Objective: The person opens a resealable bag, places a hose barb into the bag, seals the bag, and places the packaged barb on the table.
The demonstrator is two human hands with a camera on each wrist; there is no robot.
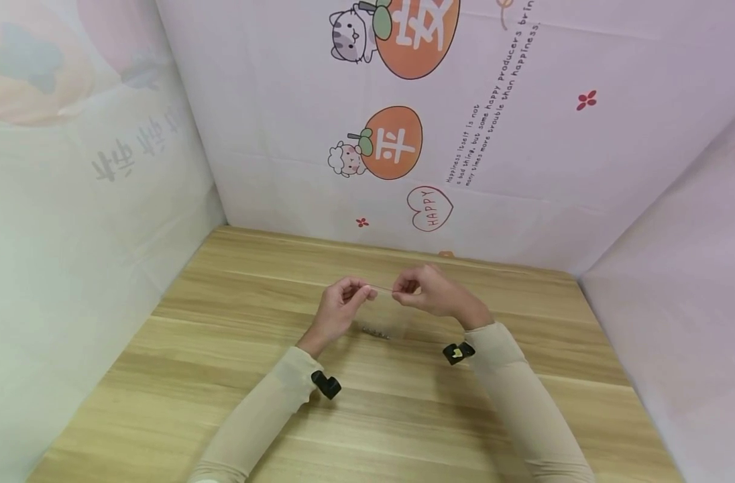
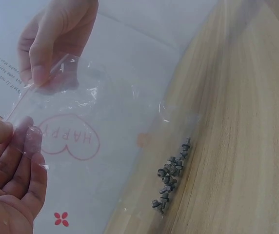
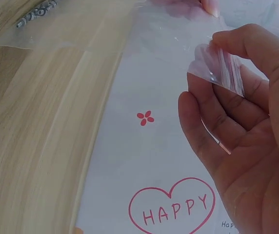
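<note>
A clear zip-lock bag point(image 2: 115, 117) hangs between the two hands, its red-lined seal strip at the top. Several small dark metal screws point(image 2: 171, 173) lie gathered along the bag's bottom; the head view shows these screws point(image 1: 375, 333) low between the wrists. My left hand point(image 1: 341, 305) pinches one end of the seal strip between thumb and finger. At the other end, my right hand point(image 1: 430, 290) pinches the strip too, as the right wrist view shows with the hand point(image 3: 247, 107) close up. Whether the seal is parted cannot be seen.
A wood-grain table point(image 1: 367, 416) lies under the hands. Behind it stands a white printed cloth wall point(image 1: 283, 134), with more cloth walls at the left and right. Each sleeve carries a black wrist mount point(image 1: 326, 385).
</note>
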